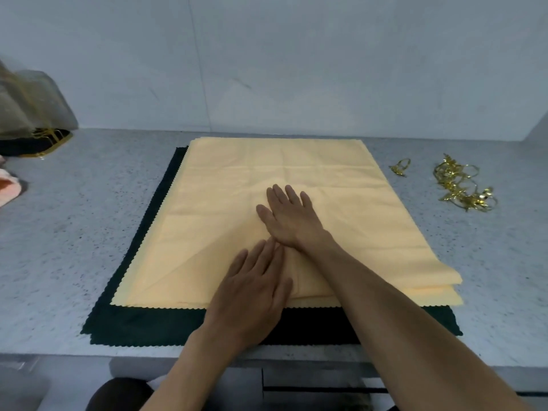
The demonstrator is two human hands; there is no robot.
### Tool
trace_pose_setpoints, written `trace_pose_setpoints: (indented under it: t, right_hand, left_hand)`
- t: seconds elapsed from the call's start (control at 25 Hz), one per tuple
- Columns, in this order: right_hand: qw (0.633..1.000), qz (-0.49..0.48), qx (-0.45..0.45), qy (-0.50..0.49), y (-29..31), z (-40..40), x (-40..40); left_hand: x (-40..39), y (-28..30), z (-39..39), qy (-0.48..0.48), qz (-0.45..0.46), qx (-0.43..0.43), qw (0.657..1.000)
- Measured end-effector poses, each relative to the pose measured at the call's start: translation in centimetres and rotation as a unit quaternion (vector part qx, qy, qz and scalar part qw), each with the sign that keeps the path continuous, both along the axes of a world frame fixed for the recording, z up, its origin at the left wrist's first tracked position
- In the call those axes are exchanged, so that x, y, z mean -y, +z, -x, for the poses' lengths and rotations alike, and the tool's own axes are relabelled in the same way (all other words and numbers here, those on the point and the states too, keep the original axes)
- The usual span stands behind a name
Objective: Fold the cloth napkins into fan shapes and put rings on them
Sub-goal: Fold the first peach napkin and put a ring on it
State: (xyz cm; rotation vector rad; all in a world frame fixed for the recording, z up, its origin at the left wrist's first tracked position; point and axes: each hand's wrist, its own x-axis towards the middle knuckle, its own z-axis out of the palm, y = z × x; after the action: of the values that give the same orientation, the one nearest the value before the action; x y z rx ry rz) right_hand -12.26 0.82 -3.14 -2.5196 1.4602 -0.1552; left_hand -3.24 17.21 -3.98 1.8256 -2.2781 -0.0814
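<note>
Zero fans finished as far as I can see: the yellow napkin (296, 209) lies flat and spread on the desk (74, 232), stacked on at least one more yellow layer whose edges show at the near right corner, all resting on dark green napkins (142, 324) with zigzag edges. No pleats are visible yet, only old crease lines across the cloth. I judge this as the smoothing or set-up stage before the first fold, so nearly all the work is left: pleating, gathering, ringing, for each napkin.

Gold rings (462, 185) sit in a tangled pile on the desk well to the right of the stack, with one single ring (401, 167) nearer the napkin's far right edge; none is on a cloth.

Right hand (289, 216) lies flat, palm down, fingers spread, near the napkin's middle. Left hand (252, 289) is also flat and open, fingers together, pressing the near part of the napkin just behind the right wrist, its heel over the near edge. Neither hand pinches or grips anything.

Far left: a sheer bag (29, 99) over something dark with gold trim, contents unclear.
</note>
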Motion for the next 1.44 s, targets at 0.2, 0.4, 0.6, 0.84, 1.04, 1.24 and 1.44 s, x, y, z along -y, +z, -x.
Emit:
trace_pose_setpoints:
  t: [0.2, 0.4, 0.6, 0.84, 1.04, 1.24, 1.44]
  right_hand:
    - [0.999, 0.03, -0.032, -0.024, 1.6, 8.2, 3.8]
    - [0.965, 0.013, -0.175, -0.196, 4.3, 15.5, 7.1]
    - [0.973, -0.047, -0.039, -0.223, 4.7, 17.5, 8.0]
    - [0.944, -0.117, 0.083, -0.299, 5.4, 19.6, 7.2]
    - [0.877, 0.002, 0.335, -0.346, 4.8, 17.0, 0.9]
    - [0.938, 0.094, 0.297, -0.152, 1.4, 11.9, -9.1]
    - [0.96, 0.123, 0.235, -0.085, -0.8, 11.2, -12.8]
  left_hand:
    - [-0.2, 0.3, 0.1, 0.004, -0.025, 0.017, 1.0]
    - [0.0, 0.1, 0.1, 0.008, -0.022, 0.009, 1.0]
    - [0.0, -0.3, -0.1, 0.01, -0.022, 0.008, 1.0]
    - [-0.1, -0.2, 0.0, 0.014, -0.026, 0.011, 0.999]
    - [-0.1, 0.1, 0.1, 0.012, -0.031, 0.007, 0.999]
    - [-0.2, -0.1, 0.1, 0.011, -0.038, 0.012, 0.999]
    - [-0.1, -0.2, 0.1, 0.013, -0.036, 0.017, 0.999]
